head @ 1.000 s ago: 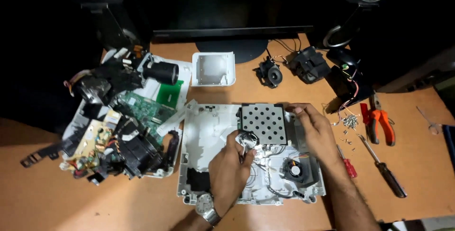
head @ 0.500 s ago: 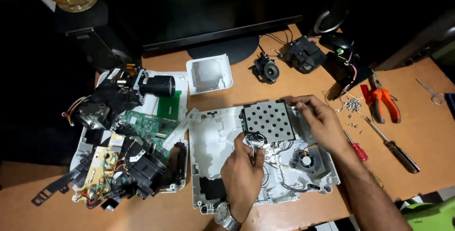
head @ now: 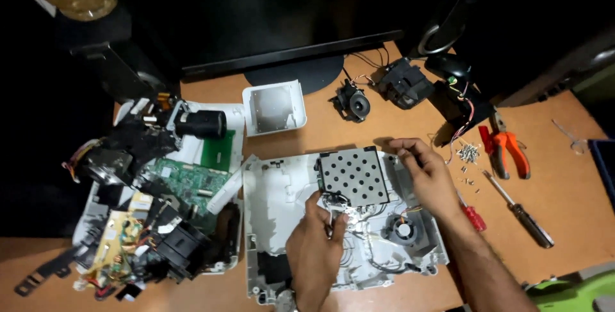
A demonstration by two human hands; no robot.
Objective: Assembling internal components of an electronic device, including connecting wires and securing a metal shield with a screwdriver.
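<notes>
Teardown well along — the white plastic shell (head: 275,190) lies open at my 12 o'clock on the desk (head: 359,132).
Gutted boards sit at 9; perforated metal shield (head: 353,176) still seated. My left hand (head: 315,248) fingers pinch its lower edge, right hand (head: 428,174) fingers grip its top corner.

Orange-brown wooden desk (head: 359,126) under bright light, dark monitor stand (head: 301,68) behind, room beyond in deep shadow
</notes>
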